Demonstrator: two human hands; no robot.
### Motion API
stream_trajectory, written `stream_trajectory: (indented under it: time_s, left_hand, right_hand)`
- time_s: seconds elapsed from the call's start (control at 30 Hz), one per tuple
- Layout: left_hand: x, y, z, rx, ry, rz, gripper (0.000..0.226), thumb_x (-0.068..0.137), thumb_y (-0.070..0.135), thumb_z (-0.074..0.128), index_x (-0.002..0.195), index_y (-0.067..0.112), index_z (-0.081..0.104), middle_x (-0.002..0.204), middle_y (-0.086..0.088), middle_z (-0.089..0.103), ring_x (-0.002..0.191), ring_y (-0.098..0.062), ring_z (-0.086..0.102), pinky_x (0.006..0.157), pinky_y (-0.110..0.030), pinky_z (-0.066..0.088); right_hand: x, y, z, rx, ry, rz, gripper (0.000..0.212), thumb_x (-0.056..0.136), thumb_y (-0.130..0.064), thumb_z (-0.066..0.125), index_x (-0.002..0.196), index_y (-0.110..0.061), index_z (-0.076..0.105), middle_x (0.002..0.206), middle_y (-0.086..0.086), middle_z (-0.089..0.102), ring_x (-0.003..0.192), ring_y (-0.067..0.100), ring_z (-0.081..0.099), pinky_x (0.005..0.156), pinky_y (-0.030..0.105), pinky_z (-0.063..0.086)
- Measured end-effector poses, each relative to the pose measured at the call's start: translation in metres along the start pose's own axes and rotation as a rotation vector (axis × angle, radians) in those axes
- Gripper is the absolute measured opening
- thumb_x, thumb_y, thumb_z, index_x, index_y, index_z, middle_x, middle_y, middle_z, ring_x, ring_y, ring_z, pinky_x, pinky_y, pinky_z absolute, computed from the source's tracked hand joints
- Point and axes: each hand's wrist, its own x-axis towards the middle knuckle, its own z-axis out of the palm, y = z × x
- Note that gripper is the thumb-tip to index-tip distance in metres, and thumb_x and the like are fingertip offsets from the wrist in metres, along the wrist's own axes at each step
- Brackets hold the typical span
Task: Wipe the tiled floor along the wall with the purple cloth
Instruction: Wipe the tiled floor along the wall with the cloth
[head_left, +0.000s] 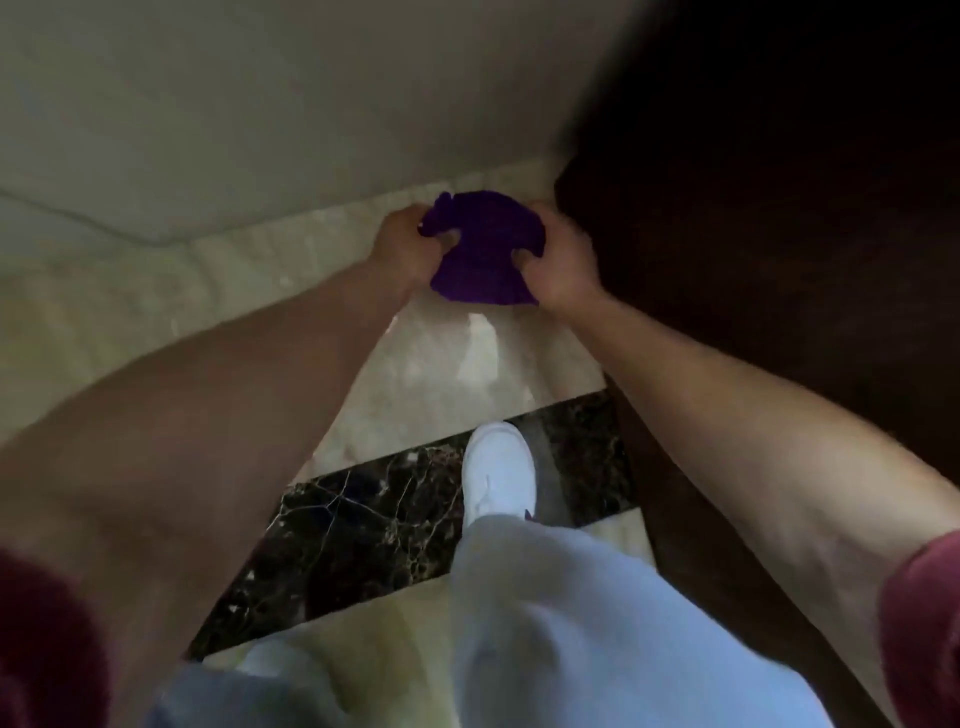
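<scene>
The purple cloth (483, 249) is bunched between both hands near the foot of the pale wall (260, 104). My left hand (410, 249) grips its left edge and my right hand (558, 265) grips its right edge. The cream tiled floor (447, 364) lies under and in front of the cloth, with a shiny patch just below it. Whether the cloth touches the tiles is unclear because of blur.
A dark wooden surface (779, 208) rises on the right, close to my right hand. A black marbled tile strip (374, 530) crosses the floor. My white shoe (501, 467) stands on that strip, with a light trouser leg (597, 623) below it.
</scene>
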Motion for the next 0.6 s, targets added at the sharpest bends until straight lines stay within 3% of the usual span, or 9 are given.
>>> stream_trajectory:
  time_s: [0.1,0.23,0.27,0.4,0.5,0.6]
  left_hand:
    - [0.043,-0.035,0.010,0.031,-0.006,0.053,0.038,0.091,0.017,0.073,0.125,0.002,0.063,0.112,-0.011,0.068,0.102,-0.025,0.066,0.087,-0.032,0.057]
    - [0.053,-0.061,-0.005,0.234,0.065,0.157,0.059,0.087,0.027,0.075,0.138,0.010,0.051,0.130,-0.014,0.062,0.118,-0.027,0.061,0.102,-0.032,0.047]
    - [0.049,-0.069,-0.016,0.354,0.112,0.195,0.059,0.087,0.028,0.074,0.139,0.012,0.051,0.134,-0.016,0.058,0.123,-0.030,0.057,0.105,-0.035,0.045]
    - [0.010,-0.120,-0.068,0.906,0.193,0.180,0.066,0.085,0.041,0.073,0.144,0.020,0.049,0.156,-0.017,0.037,0.147,-0.039,0.032,0.112,-0.058,0.035]
    - [-0.013,-0.160,-0.102,1.053,0.218,0.011,0.080,0.086,0.054,0.068,0.153,0.026,0.034,0.168,-0.015,0.014,0.157,-0.038,0.008,0.113,-0.073,0.021]
    - [-0.037,-0.191,-0.127,1.032,0.215,-0.112,0.090,0.082,0.059,0.070,0.154,0.030,0.026,0.168,-0.014,0.009,0.156,-0.040,0.009,0.109,-0.079,0.024]
  right_hand:
    - [0.036,0.030,0.032,-0.041,0.062,-0.035,0.053,0.089,-0.016,0.063,0.140,-0.020,0.050,0.134,0.006,0.060,0.121,0.024,0.059,0.097,0.026,0.045]
    - [0.043,0.035,0.051,-0.383,0.281,-0.151,0.063,0.094,-0.045,0.053,0.151,-0.026,0.034,0.158,0.011,0.035,0.144,0.032,0.036,0.114,0.044,0.034]
    - [0.038,0.031,0.058,-0.458,0.239,-0.203,0.062,0.095,-0.051,0.046,0.151,-0.029,0.033,0.160,0.010,0.031,0.147,0.033,0.030,0.117,0.048,0.029]
    - [0.019,0.036,0.089,-0.749,-0.190,-0.347,0.064,0.095,-0.066,0.028,0.154,-0.040,0.023,0.168,0.007,0.015,0.155,0.036,0.008,0.122,0.062,0.008]
    - [0.050,0.046,0.075,-0.699,-0.123,-0.300,0.062,0.096,-0.060,0.032,0.153,-0.035,0.031,0.168,0.009,0.015,0.155,0.036,0.009,0.124,0.058,0.010]
    - [0.081,0.051,0.056,-0.591,0.051,-0.170,0.059,0.096,-0.055,0.040,0.148,-0.028,0.041,0.165,0.016,0.021,0.153,0.035,0.019,0.123,0.047,0.021]
